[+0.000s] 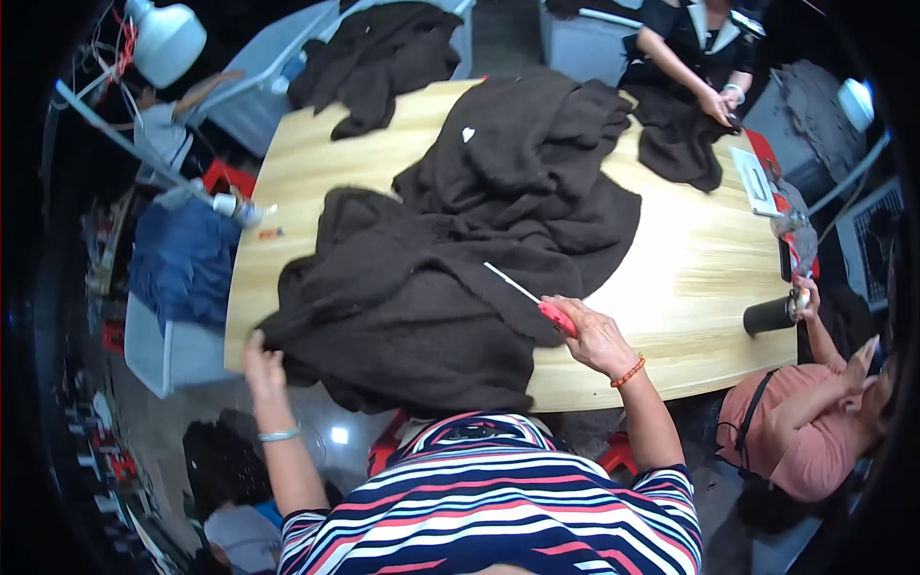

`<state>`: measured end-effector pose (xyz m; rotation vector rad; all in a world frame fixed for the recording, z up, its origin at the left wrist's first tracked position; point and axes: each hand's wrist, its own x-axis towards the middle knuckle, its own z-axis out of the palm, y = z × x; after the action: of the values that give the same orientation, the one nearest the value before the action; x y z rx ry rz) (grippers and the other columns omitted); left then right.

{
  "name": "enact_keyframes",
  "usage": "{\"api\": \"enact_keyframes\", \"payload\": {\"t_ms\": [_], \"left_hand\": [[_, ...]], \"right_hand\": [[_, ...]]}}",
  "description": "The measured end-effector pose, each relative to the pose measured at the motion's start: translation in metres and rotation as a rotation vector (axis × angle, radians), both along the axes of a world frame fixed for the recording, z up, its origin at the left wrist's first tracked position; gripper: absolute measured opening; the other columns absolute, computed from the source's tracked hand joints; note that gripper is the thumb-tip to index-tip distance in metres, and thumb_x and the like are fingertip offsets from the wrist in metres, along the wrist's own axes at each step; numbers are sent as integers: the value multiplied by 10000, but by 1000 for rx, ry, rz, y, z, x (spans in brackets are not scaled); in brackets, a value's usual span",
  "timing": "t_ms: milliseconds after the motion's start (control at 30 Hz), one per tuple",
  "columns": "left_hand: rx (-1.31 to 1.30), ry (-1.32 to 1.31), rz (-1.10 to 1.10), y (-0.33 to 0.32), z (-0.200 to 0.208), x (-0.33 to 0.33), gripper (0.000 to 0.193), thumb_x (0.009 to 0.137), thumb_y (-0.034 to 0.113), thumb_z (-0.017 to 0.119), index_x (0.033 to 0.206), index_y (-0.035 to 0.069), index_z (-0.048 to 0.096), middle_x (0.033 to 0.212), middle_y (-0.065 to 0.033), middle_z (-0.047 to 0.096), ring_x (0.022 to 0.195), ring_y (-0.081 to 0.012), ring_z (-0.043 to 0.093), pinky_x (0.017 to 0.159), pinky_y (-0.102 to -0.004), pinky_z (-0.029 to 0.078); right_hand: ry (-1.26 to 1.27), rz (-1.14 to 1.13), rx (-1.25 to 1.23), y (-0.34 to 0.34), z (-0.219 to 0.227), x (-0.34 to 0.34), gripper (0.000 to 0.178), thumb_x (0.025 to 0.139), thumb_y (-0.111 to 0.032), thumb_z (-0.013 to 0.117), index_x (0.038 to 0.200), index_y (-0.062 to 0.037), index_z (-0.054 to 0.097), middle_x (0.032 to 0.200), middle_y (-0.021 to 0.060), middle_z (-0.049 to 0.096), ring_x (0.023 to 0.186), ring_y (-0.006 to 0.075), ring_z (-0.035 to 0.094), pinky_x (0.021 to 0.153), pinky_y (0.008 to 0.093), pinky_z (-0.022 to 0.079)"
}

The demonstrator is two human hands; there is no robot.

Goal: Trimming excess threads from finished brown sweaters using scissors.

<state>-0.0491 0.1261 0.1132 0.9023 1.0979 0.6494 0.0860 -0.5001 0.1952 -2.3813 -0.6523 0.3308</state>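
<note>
A dark brown knit garment (402, 316) lies spread over the near left of the table, its lower edge hanging over the front. At its left corner is my left hand (264, 369), slightly blurred, the fingers apart and touching or very near the cloth. My right hand (599, 340) is closed around the red handle of a slim tool (556, 314). Its long, thin pale blade points up and left over the garment; its exact kind does not show. Beyond lies a heap of the same dark knitwear (522, 144) with a small white patch on it.
Across the pale wooden table (690, 278), a person (704, 48) handles dark cloth (680, 139). On the right, a person in pink (805, 431) touches a dark tumbler (771, 316). Lamps (168, 43) and grey bins (244, 105) stand around. Blue cloth (182, 259) fills a left bin.
</note>
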Motion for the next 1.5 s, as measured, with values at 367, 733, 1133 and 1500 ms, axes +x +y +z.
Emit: {"api": "enact_keyframes", "payload": {"t_ms": [367,733,1133,1500], "left_hand": [[1349,384,-1048,-119,31,93,808,721,154,779,1437,79,412,1430,-205,456,1359,-332,404,1121,-393,322],[651,190,-1181,-62,58,65,221,811,27,700,1017,6,623,982,-20,631,860,-80,582,791,-231,469],[545,317,-1003,3,38,21,187,891,44,606,1070,2,573,965,-75,653,888,-162,633,813,-278,489],[1556,140,-1389,-251,15,62,625,813,358,710,1359,115,525,1536,-84,342,1457,-359,188,1099,-716,75]], "right_hand": [[88,-110,-80,94,-40,5,419,850,-187,684,1246,-132,558,972,168,662,928,374,635,810,439,506],[60,-125,-34,134,-73,58,411,780,-154,687,1178,-103,597,976,214,658,922,409,629,822,463,505],[499,78,-213,90,18,91,353,790,-218,778,1000,18,618,758,51,613,716,114,475,683,316,458],[132,30,-308,104,16,67,346,874,-395,673,943,-61,612,790,211,635,788,421,627,688,470,495]]}}
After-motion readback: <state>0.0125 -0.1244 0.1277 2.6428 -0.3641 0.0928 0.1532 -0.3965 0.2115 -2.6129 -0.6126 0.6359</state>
